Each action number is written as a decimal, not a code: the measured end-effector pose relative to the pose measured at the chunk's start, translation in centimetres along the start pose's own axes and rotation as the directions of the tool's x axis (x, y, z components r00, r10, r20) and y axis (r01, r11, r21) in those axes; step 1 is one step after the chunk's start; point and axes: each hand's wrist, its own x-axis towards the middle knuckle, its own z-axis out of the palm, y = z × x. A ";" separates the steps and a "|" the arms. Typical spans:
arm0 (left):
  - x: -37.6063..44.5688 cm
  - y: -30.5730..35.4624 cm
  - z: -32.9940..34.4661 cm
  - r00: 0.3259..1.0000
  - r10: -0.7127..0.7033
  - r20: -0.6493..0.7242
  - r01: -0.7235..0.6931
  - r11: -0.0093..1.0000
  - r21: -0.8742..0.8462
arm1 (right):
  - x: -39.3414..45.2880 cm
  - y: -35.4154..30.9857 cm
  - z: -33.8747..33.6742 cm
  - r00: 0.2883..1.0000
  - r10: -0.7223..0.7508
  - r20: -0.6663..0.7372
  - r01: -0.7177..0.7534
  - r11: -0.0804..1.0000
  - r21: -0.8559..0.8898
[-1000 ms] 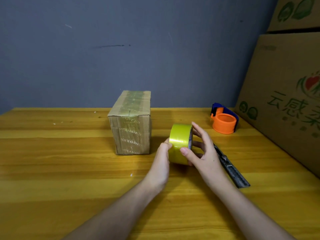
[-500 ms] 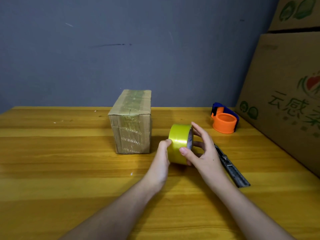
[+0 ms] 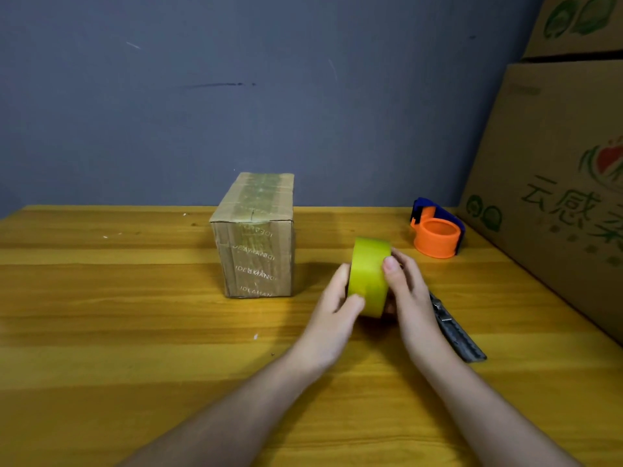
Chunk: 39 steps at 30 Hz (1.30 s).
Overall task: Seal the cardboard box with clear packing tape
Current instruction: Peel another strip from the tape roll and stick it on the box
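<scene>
The table (image 3: pixel 101 332) stretches out under both forearms, and off past the right hand a big printed carton (image 3: pixel 556 197) leans in close, so there is little elbow room on that side. The cardboard box (image 3: pixel 256 237) to be sealed stands beyond and to the left of the left hand, apart from it, with nobody steadying it; I'd guess it could slide or tip once tape is dragged across it. Between the two hands sits the roll of tape (image 3: pixel 369 274), upright on its edge. The left hand (image 3: pixel 333 315) cups its near side with the thumb lying on the band, and the right hand (image 3: pixel 408 291) grips it from the other side, thumb pressed on top. They look to be hunting for the loose end, which I can't make out; a missed edge could split the film into a sliver. Beyond the right hand stands an orange dispenser (image 3: pixel 436 237), and just beside that wrist lies a utility knife (image 3: pixel 455 328), whose blade I can't see — a careless sweep back could catch it.
</scene>
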 end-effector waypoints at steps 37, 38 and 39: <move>1.4 0.3 -1.5 0.978 -0.160 -0.135 0.138 0.977 -0.162 | -1.0 -0.4 -0.1 0.960 -0.271 0.075 0.278 0.881 -0.383; 1.3 0.4 -1.4 0.979 -0.159 -0.128 0.138 0.978 -0.159 | -1.0 -0.4 -0.1 0.960 -0.270 0.075 0.278 0.882 -0.382; 1.3 0.5 -1.4 0.981 -0.154 -0.117 0.134 0.978 -0.159 | -1.0 -0.4 -0.1 0.960 -0.269 0.076 0.277 0.883 -0.379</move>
